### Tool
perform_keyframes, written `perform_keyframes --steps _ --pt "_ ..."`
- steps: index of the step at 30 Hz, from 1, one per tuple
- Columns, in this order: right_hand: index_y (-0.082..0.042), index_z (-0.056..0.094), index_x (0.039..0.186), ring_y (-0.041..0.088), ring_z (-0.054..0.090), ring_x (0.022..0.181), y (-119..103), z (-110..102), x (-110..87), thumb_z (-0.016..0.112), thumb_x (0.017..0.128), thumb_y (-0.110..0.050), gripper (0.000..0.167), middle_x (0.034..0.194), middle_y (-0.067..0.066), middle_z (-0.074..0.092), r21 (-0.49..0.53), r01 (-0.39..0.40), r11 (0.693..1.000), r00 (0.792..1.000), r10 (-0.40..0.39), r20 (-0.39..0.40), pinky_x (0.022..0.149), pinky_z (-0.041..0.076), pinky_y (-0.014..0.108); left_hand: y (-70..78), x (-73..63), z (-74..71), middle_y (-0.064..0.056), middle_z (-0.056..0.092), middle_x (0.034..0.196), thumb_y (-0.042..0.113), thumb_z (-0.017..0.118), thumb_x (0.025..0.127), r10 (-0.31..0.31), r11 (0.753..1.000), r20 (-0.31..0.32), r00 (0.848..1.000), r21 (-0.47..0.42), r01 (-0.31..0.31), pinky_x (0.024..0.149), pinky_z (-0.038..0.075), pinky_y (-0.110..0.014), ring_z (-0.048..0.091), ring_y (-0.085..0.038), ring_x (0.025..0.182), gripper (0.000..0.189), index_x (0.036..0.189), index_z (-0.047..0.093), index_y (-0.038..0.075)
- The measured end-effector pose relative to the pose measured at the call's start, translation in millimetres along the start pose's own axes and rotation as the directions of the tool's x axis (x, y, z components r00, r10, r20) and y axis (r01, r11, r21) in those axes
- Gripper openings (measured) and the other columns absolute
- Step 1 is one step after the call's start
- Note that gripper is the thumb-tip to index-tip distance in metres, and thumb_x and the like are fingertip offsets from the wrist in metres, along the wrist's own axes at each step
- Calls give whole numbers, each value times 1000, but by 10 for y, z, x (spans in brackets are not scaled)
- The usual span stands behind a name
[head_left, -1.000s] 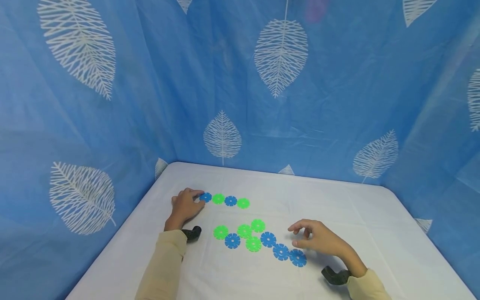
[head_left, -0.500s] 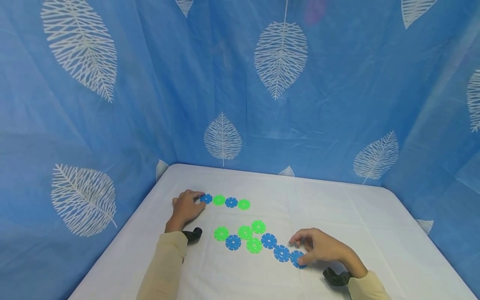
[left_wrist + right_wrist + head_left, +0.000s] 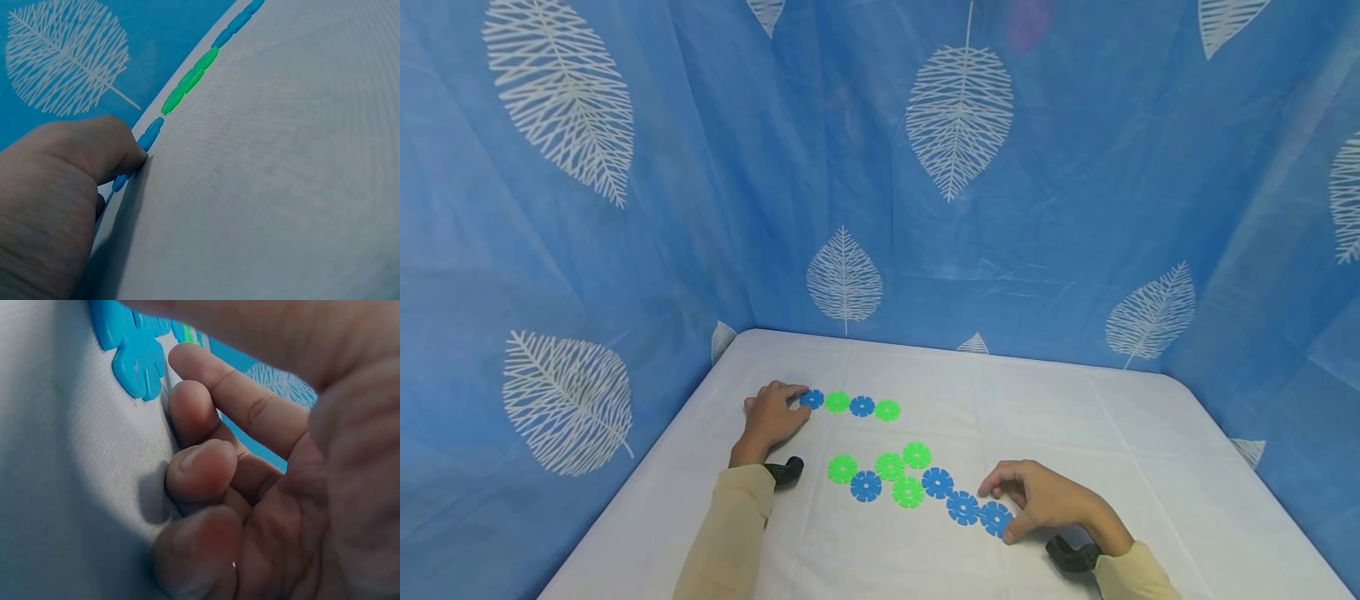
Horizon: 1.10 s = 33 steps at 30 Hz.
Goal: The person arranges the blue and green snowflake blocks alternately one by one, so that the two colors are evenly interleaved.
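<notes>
Several flat plastic notched building discs, blue and green, lie on the white table. My left hand (image 3: 771,421) holds the blue disc (image 3: 812,399) at the left end of the far row between thumb and forefinger. In the left wrist view that blue disc (image 3: 150,134) shows beyond the thumb, partly hidden. My right hand (image 3: 1045,497) is over the right end of the nearer group. Its thumb is at the near edge of the last blue disc (image 3: 995,517), the forefinger bent at its far side. In the right wrist view the fingers are loosely curved beside the blue disc (image 3: 137,365).
The far row continues with a green disc (image 3: 837,402), a blue disc (image 3: 862,406) and a green disc (image 3: 887,410). Nearer lie a green disc (image 3: 842,468), a blue disc (image 3: 866,486) and several others. A blue leaf-print curtain (image 3: 1045,208) hangs around the table (image 3: 1075,408).
My right hand has come down and toward me, its thumb now at the last blue disc's edge. The left hand keeps its place on the far row's blue disc.
</notes>
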State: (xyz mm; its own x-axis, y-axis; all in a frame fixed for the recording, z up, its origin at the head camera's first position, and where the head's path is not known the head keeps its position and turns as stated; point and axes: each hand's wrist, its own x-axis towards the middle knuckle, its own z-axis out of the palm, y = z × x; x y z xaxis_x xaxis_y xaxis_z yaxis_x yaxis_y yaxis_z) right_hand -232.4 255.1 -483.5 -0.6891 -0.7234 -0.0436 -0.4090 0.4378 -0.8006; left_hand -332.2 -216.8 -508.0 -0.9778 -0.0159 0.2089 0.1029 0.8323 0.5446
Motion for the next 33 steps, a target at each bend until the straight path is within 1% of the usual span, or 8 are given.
perform_keyframes --steps 7,14,22,28,33 --pt "-12 70 111 -3 44 67 -6 18 0 90 67 -19 48 98 6 64 -32 14 999 1000 -15 -10 57 42 18 -6 0 -1 -11 64 121 33 67 85 6 1000 2 1000 -6 -6 86 30 -50 56 -31 112 42 126 71 21" --pt "-13 70 109 -4 44 66 -32 15 0 89 69 -19 45 99 6 64 -47 31 998 999 -31 -11 57 43 17 -23 17 22 -10 64 122 34 68 85 6 1000 -2 1000 -4 -6 87 30 -49 56 -30 113 43 126 71 21" --pt "-18 71 106 -5 44 62 -11 9 3 90 69 -21 42 97 3 64 -75 31 997 999 -33 -20 55 43 17 -20 17 19 -10 64 120 33 67 84 9 1000 -9 1000 -3 -9 86 30 -49 56 -31 112 43 125 72 21" --pt "-20 71 105 -5 45 62 17 13 0 90 67 -22 42 95 3 63 -75 18 997 999 -21 -28 55 44 18 -4 13 20 -9 64 119 33 68 85 2 1000 -6 1000 -9 -2 86 30 -48 57 -30 111 42 125 72 22" --pt "-21 71 105 -5 45 63 31 10 -6 90 68 -22 42 95 2 63 -85 29 996 999 -31 -26 56 43 18 12 1 24 -10 64 120 33 68 84 0 1000 -12 1000 -16 0 86 30 -49 57 -30 111 42 125 72 22"
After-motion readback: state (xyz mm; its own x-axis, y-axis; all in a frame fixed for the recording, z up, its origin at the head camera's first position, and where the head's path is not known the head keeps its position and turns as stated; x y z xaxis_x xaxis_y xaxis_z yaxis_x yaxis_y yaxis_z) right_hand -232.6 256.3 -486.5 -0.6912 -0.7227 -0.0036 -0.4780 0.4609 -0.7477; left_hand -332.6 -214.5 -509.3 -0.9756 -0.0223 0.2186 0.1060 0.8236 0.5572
